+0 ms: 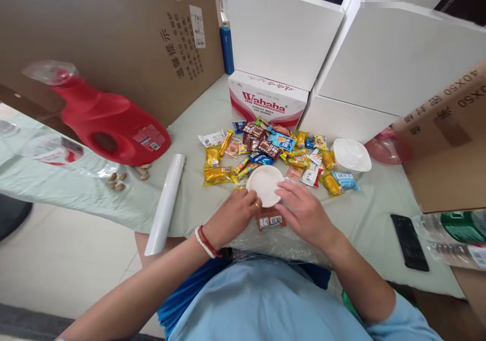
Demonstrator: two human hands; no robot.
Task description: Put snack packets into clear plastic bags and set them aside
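A small round white bowl (266,185) is in front of me, at the near edge of a heap of wrapped snacks (261,143). My left hand (240,210) is closed, its curled fingers at the bowl's near left rim. At the right rim are the fingertips of my right hand (306,214), with the thumb lower down by the near side. Just below the bowl lies a reddish-brown snack packet (271,220), partly covered. Clear plastic film (266,245) lies along the table edge close to my body.
A red jug (114,123), a white roll (166,204), nuts (117,181) and a plastic bottle (56,148) are on the left. To the right are a white lidded container (351,155), a phone (410,242) and bottles (455,227). Boxes, including a Wahaba carton (268,100), line the back.
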